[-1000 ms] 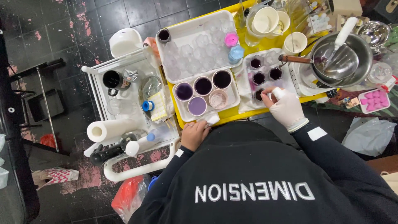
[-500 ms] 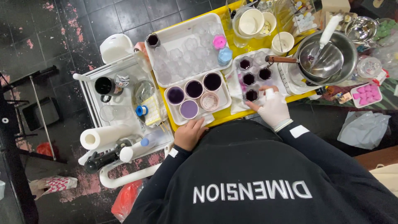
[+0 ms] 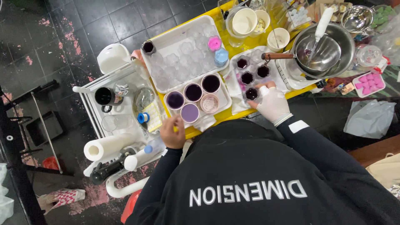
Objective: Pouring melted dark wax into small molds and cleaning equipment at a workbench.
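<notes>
A yellow counter (image 3: 203, 130) is seen from above, with the person's dark-sleeved back filling the lower part of the view. The right hand (image 3: 273, 105), covered by a white glove, is laid at the counter's near edge towards its right side, its fingers pressed down on a small clear cup of dark purple liquid (image 3: 251, 93); whether the grip is closed round the cup or merely resting on it cannot be told. Three more dark-filled cups (image 3: 247, 77) are stood just beyond it on a white cloth (image 3: 234, 100). The left hand (image 3: 172, 132), bare, is held at the near edge towards the left side, its fingers curled in a loose fist, just beside a white tray (image 3: 223, 102) that carries round cups of dark and pale purple liquid (image 3: 190, 113). No object can be made out in that grip. Behind this tray, towards the far edge, a larger white tray of clear empty moulds (image 3: 183, 62) is set, with a pink lid (image 3: 214, 43) and a blue lid (image 3: 221, 55) at its right end. At the right end of the counter a steel bowl (image 3: 333, 50) is placed. Off the left edge a white trolley (image 3: 89, 112) holds a paper roll (image 3: 104, 146) and a black mug (image 3: 103, 96).
</notes>
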